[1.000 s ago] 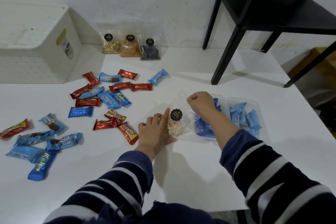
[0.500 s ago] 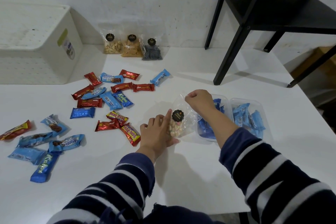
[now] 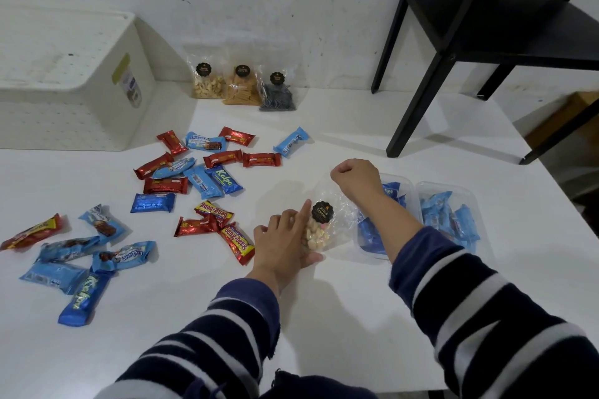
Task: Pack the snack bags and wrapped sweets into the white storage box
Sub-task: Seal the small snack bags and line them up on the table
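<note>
A clear snack bag of pale biscuits [image 3: 319,233] with a black label stands upright on the white table between my hands. My right hand [image 3: 355,180] pinches its top. My left hand [image 3: 285,244] cups its lower left side. Three more snack bags [image 3: 241,84] lean on the far wall. Red and blue wrapped sweets [image 3: 201,168] lie scattered at centre left, with another group [image 3: 74,256] at the near left. The white storage box [image 3: 64,81] sits upside down at the far left.
Two clear tubs [image 3: 450,217] of blue wrapped sweets stand right of my right forearm. A black shelf frame [image 3: 418,107] has its legs on the table's far right. The table's right edge [image 3: 551,172] runs diagonally beside it.
The bag and both hands have stayed in place on the table; my right hand has lifted the bag's top very slightly.
</note>
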Available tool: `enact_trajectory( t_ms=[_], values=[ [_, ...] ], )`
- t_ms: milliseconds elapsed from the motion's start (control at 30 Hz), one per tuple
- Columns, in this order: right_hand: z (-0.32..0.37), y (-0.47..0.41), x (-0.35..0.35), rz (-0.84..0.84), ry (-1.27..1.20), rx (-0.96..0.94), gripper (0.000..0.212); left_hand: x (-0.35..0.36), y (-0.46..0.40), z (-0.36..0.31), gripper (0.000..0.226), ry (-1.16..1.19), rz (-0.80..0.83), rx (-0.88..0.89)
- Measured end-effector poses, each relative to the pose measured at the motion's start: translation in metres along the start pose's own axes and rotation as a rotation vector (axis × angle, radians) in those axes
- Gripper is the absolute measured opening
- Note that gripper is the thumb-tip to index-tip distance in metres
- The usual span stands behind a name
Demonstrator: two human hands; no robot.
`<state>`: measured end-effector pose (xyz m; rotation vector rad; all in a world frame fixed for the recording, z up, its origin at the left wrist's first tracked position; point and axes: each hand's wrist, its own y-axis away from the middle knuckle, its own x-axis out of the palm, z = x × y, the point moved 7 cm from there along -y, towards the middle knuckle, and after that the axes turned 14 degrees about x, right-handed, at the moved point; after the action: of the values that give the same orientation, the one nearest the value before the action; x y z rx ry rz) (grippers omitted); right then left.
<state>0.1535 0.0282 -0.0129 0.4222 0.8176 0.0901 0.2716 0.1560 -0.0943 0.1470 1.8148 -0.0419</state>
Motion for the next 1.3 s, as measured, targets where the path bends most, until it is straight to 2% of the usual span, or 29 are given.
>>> enact_trajectory(
  t_ms=[100, 300, 467, 633, 733, 833, 967, 1167, 1300],
  values=[
    [0.002, -0.001, 0.001, -0.007, 0.033, 0.012, 0.011, 0.0, 0.0, 0.0, 0.109, -0.002, -0.001, -0.005],
    [-0.01, 0.002, -0.008, 0.106, 0.108, -0.001, 0.025, 0.0, 0.002, 0.0, 0.107, 0.018, -0.022, -0.015],
    [-0.034, 0.009, -0.023, 0.08, 0.136, 0.0, 0.013, -0.003, 0.005, -0.003, 0.103, 0.031, -0.049, -0.007],
    [-0.036, 0.011, -0.021, 0.041, 0.08, -0.003, 0.014, -0.005, 0.006, -0.005, 0.102, 0.007, -0.032, -0.024],
    [-0.036, 0.012, -0.022, 0.072, 0.067, -0.023, 0.013, -0.005, 0.006, -0.005, 0.102, 0.006, -0.027, -0.047],
    [-0.043, 0.012, -0.028, 0.11, 0.112, -0.017, 0.023, -0.004, 0.004, -0.006, 0.102, 0.004, -0.025, -0.074],
    [-0.047, 0.012, -0.035, 0.083, 0.133, -0.03, 0.018, -0.005, 0.005, -0.008, 0.101, -0.001, -0.028, -0.076],
    [-0.048, 0.015, -0.031, 0.084, 0.093, -0.033, 0.022, -0.007, 0.006, -0.009, 0.1, -0.003, -0.033, -0.084],
    [-0.054, 0.016, -0.035, 0.111, 0.101, -0.039, 0.015, -0.006, 0.006, -0.009, 0.1, -0.001, -0.051, -0.093]
  ],
)
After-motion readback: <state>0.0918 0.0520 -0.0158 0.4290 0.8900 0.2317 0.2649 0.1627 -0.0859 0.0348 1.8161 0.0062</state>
